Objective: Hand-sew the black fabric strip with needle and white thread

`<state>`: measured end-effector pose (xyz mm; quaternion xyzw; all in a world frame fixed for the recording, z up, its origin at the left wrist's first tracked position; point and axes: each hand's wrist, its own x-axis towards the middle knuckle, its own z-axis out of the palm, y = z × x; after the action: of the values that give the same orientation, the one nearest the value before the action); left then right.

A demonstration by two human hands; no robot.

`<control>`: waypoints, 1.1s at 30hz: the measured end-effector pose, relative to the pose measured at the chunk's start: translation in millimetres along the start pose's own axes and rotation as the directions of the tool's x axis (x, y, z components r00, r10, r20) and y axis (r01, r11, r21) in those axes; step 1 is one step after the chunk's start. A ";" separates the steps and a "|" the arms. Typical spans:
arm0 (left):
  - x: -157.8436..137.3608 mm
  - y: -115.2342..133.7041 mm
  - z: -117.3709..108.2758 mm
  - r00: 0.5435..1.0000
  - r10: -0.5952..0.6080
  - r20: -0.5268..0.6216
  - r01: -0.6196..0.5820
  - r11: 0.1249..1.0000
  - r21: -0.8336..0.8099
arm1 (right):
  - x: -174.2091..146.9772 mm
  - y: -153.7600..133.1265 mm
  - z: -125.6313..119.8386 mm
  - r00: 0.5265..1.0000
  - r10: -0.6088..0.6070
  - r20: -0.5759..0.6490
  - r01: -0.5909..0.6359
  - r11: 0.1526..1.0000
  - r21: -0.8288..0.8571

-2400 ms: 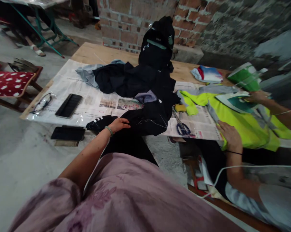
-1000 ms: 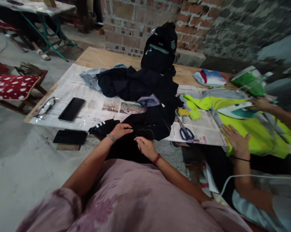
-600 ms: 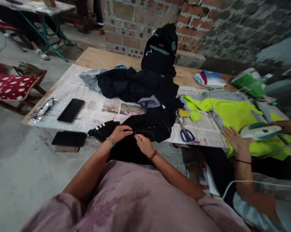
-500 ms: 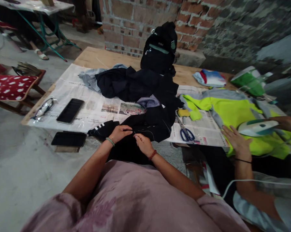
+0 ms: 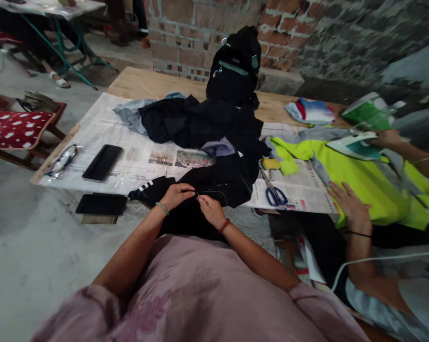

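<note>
A black garment (image 5: 232, 178) with white stripes at one end and light thread lines on it hangs over the near table edge. My left hand (image 5: 178, 196) pinches the cloth near that edge, fingers closed. Just beside it, my right hand (image 5: 211, 209) is closed in a pinch at the same fold. A thin, light, needle-like thing shows at its fingertips, too small to make out surely. Scissors with blue handles (image 5: 275, 195) lie on the newspaper to the right, near a yellow sponge-like piece (image 5: 270, 164).
Newspaper (image 5: 93, 126) covers much of the table. Dark clothes (image 5: 186, 118) and a black backpack (image 5: 232, 78) stand behind. Two phones (image 5: 102, 163) and glasses (image 5: 63, 159) are at left. At right, a co-worker moves an iron (image 5: 357, 145) over a yellow-green garment (image 5: 364, 190).
The co-worker's iron has moved away from their flat hand, toward the far side of the yellow-green garment. My hands stay almost where they were, still pinched together at the black cloth.
</note>
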<state>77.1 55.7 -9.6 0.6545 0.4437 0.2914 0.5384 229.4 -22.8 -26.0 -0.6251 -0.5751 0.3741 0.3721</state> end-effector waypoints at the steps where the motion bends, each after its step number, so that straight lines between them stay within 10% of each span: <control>1: 0.1 0.0 0.2 1.000 -0.001 -0.001 0.001 1.000 -0.005 | 0.1 0.1 0.0 1.000 0.000 0.000 0.000 1.000 0.000; 33: -4.8 -8.1 1.1 0.948 0.318 0.003 -0.311 0.923 0.228 | 3.6 -6.2 22.7 0.989 0.122 -0.080 -0.112 0.986 0.120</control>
<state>73.7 51.1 -17.3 0.7688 0.3722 0.3329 0.3994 206.6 -18.1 -30.7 -0.6510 -0.4979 0.4005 0.4096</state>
